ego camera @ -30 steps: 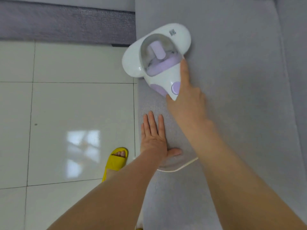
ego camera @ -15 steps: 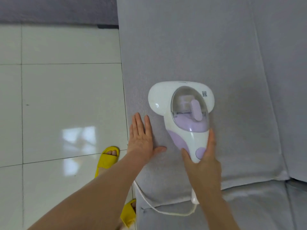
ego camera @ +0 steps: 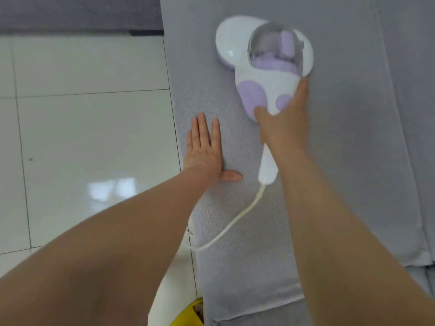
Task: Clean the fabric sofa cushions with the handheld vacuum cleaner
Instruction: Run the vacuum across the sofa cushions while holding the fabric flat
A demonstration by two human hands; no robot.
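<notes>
Yellow slipper (ego camera: 188, 312) mostly cut off; right hand (ego camera: 283, 123) hides vacuum (ego camera: 263, 67) handle.

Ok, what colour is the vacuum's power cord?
The power cord is cream-white, clearest in the head view.

White and lilac on grey

The vacuum (ego camera: 263, 67) was glossy white with lilac patches and a clear dome; its cord (ego camera: 235, 222) was cream. The cushion (ego camera: 235, 267) was pale grey weave, the floor (ego camera: 82, 125) shiny white tile with dark grout, the slipper (ego camera: 188, 314) yellow.
</notes>
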